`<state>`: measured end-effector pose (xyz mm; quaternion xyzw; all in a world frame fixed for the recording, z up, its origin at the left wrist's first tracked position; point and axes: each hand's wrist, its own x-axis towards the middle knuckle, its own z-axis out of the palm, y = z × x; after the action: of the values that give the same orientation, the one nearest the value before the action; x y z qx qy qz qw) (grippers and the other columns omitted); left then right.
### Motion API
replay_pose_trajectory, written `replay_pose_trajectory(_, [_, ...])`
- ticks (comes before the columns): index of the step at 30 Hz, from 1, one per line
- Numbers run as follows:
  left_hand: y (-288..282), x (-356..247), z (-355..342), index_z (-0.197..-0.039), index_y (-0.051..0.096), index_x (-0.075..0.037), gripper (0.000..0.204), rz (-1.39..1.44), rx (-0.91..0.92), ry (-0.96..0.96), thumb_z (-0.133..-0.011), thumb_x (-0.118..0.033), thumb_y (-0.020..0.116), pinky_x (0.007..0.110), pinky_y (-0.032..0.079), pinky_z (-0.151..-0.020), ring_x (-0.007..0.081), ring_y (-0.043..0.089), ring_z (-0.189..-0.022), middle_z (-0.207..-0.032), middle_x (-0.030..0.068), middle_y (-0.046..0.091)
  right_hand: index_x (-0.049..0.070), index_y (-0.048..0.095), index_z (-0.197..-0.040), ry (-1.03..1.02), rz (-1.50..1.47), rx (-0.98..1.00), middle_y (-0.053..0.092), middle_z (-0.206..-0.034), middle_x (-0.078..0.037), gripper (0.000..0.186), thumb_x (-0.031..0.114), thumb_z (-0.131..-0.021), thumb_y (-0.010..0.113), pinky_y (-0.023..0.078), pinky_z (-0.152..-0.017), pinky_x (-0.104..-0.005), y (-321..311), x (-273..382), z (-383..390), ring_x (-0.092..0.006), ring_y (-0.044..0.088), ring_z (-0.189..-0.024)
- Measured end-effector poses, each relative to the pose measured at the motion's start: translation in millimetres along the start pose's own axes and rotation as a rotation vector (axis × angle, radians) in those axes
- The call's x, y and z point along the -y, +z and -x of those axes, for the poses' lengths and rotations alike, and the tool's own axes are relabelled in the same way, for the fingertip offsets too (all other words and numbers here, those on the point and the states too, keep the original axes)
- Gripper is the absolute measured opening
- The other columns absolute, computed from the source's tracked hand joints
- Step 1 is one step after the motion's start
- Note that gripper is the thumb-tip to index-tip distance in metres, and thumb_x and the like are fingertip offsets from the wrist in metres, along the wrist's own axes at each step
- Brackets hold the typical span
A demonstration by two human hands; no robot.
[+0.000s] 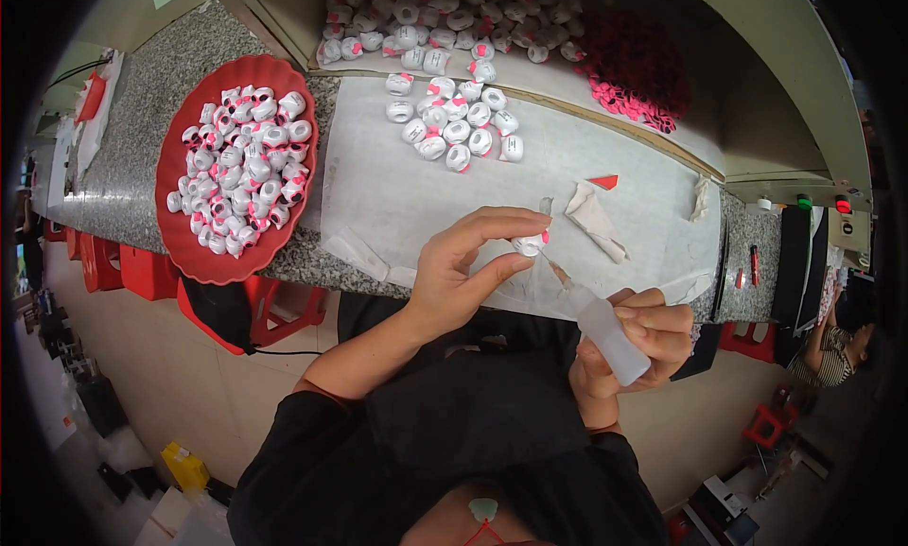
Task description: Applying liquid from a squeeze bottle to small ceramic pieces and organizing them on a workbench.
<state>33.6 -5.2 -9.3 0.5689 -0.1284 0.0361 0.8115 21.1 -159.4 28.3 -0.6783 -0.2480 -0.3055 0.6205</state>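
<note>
Between the thumb and fingers of my left hand (463, 262) is a small white cat-head figure (530, 244) with a bit of pink on it. My right hand (653, 333) is wrapped round a translucent white squeeze bottle (610, 338), tilted so that its narrow nozzle (558, 270) points up and left at the figure. The tip is close to the figure; whether they touch I cannot tell. Beyond my hands, a loose group of similar white figures (457, 131) lies on the white paper sheet (359, 182), several showing round holes.
At the left, a red scalloped tray (170, 177) holds many white figures with pink and black parts. A heap of white figures (459, 19) and a pile of bright pink pieces (629, 102) lie at the back. A crumpled tissue (594, 220) and a red scrap (603, 181) are on the sheet.
</note>
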Motion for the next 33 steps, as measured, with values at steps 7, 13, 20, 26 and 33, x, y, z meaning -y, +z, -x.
replay_pose_trajectory(7, [-15.0,-10.0,-7.0,-0.108,0.045,0.004,0.036,0.112,-0.227,-0.056,-0.073,0.008,0.054,0.027,0.038,-0.085,0.0177,0.048,-0.100,-0.106,0.0148,0.051,0.002,0.038,-0.087,0.360,0.007,0.048,0.045,-0.080,-0.011,0.028,-0.001,-0.068,0.058,0.051,-0.053,-0.0277,-27.4,-32.8,-32.7,-0.0201,0.054,-0.068])
replay_pose_trajectory(13, [-17.6,-12.7,-2.8,-0.107,0.045,0.004,0.036,0.089,-0.215,-0.051,-0.073,0.009,0.053,0.028,0.038,-0.085,0.0179,0.048,-0.100,-0.106,0.0148,0.051,0.001,0.044,-0.091,0.562,0.240,0.262,0.053,-0.083,-0.009,0.022,-0.001,-0.071,0.055,0.048,-0.057,-0.0282,-26.7,-125.9,-90.0,-0.0202,0.056,-0.079])
replay_pose_trajectory(20, [-16.0,-13.6,-3.2,-0.106,0.046,0.003,0.035,0.076,-0.189,-0.066,-0.072,0.009,0.054,0.030,0.037,-0.087,0.0187,0.049,-0.100,-0.105,0.0141,0.052,0.001,0.057,-0.092,0.246,1.003,0.527,0.056,-0.072,-0.014,0.027,0.012,-0.068,0.062,0.043,-0.060,-0.0339,-1.0,-169.4,-119.7,-0.0248,0.055,-0.061])
replay_pose_trajectory(26, [-17.1,-11.5,-8.0,-0.106,0.046,0.002,0.034,0.125,-0.196,-0.068,-0.073,0.005,0.055,0.025,0.041,-0.078,0.0157,0.052,-0.092,-0.104,0.0155,0.052,-0.001,0.056,-0.087,0.616,0.149,0.283,0.059,-0.070,-0.012,0.014,0.006,-0.075,0.056,0.040,-0.049,-0.0243,-0.3,-99.8,-99.8,-0.0121,0.048,-0.051])
replay_pose_trajectory(33, [-9.4,-7.6,-7.8,-0.105,0.046,0.003,0.032,0.182,-0.145,-0.137,-0.074,0.006,0.054,0.027,0.042,-0.081,0.0180,0.052,-0.095,-0.105,0.0159,0.052,-0.003,0.051,-0.079,0.746,-0.102,0.221,0.058,-0.070,-0.014,0.007,-0.002,-0.073,0.055,0.039,-0.046,-0.0200,0.4,-30.4,-38.4,-0.0099,0.048,-0.052])
